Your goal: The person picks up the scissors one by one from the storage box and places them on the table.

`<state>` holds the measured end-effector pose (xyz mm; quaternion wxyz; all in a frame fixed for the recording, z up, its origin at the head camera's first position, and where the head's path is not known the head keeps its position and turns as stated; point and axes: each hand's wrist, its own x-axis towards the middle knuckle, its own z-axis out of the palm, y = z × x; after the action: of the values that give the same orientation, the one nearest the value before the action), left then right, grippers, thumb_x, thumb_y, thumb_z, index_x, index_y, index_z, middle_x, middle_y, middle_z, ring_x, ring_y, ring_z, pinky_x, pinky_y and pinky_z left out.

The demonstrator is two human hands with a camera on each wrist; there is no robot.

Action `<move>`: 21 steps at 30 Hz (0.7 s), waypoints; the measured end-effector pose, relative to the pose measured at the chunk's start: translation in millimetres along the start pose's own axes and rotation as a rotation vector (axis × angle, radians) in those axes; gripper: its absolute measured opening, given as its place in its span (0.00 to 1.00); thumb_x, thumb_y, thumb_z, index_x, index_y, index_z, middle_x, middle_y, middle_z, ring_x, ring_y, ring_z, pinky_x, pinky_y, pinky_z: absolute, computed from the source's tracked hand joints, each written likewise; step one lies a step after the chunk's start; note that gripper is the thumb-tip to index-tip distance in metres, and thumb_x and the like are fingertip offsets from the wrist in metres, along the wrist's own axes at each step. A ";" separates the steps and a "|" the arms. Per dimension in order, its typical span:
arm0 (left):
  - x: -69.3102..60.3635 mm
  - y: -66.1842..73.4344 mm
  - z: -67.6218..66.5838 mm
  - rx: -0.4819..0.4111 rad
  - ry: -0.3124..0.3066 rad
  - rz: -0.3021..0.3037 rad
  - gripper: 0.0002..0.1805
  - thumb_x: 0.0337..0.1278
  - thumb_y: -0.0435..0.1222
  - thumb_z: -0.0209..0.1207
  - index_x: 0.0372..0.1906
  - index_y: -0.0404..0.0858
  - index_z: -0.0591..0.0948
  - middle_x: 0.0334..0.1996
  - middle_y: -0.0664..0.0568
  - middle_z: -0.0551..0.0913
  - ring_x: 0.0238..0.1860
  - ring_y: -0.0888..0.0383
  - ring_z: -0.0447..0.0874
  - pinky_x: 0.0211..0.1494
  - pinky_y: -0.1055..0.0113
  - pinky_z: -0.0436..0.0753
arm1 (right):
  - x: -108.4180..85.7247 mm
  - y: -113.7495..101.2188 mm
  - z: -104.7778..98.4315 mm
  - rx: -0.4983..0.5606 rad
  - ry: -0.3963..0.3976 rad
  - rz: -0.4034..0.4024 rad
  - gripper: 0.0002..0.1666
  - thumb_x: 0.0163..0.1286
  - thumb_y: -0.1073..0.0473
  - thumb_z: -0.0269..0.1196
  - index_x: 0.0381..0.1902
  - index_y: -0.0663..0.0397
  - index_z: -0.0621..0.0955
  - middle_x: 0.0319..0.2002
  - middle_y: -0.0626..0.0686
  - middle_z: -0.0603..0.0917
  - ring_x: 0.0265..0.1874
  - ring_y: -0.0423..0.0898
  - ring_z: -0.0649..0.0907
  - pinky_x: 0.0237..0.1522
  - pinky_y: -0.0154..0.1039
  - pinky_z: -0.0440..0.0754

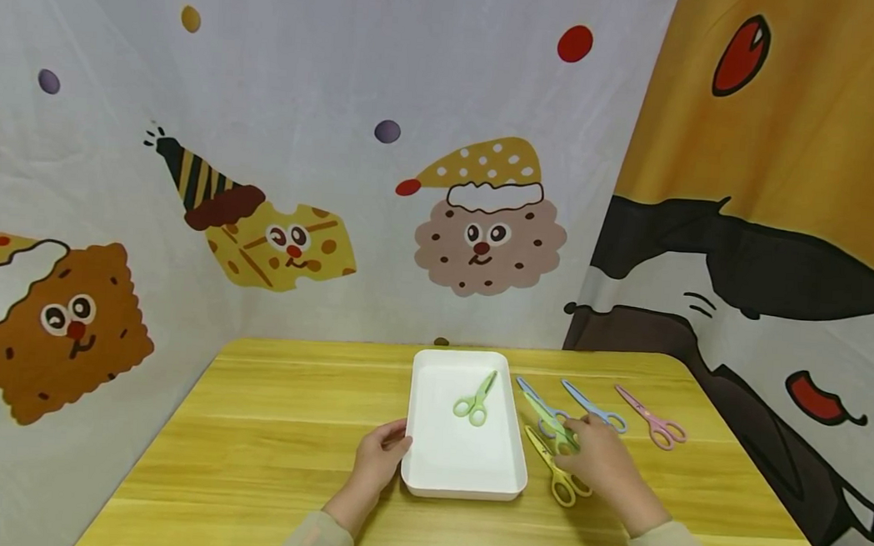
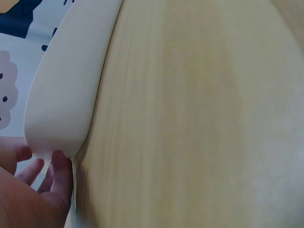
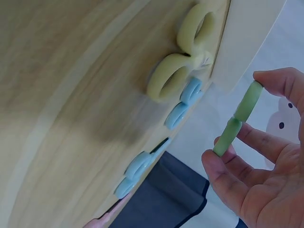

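My left hand (image 1: pixel 381 457) grips the left side of a white tray (image 1: pixel 462 475), thumb at the rim and fingertips against the outer wall (image 2: pixel 66 95). Inside the tray lies a pair of light green scissors (image 1: pixel 477 409). My right hand (image 1: pixel 602 454) pinches a second pair of green scissors (image 3: pixel 249 102) by the handle loops, held above the table with blades toward the back left. Below it rest yellow scissors (image 1: pixel 561 485), partly covered by the hand. Blue scissors (image 1: pixel 531 390) lie just behind, partly hidden by the held pair.
Another pair of blue scissors (image 1: pixel 587 403) and pink scissors (image 1: pixel 653 420) lie farther right on the wooden table (image 1: pixel 285 431). A cloth with cartoon prints (image 1: pixel 328 91) hangs behind the table's back edge.
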<state>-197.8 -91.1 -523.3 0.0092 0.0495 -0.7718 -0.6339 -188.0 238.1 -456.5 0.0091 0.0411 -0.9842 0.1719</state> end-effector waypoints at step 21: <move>0.6 -1.8 0.3 -0.005 0.002 0.004 0.19 0.59 0.30 0.59 0.55 0.28 0.77 0.49 0.36 0.81 0.50 0.47 0.80 0.51 0.61 0.83 | -11.4 34.0 -5.8 -0.028 0.020 -0.014 0.35 0.46 0.52 0.71 0.51 0.67 0.79 0.47 0.70 0.77 0.42 0.68 0.77 0.43 0.62 0.78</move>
<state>-198.3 -91.3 -525.1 0.0114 0.0487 -0.7701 -0.6359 -179.5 272.8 -462.9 0.0209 0.0459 -0.9860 0.1586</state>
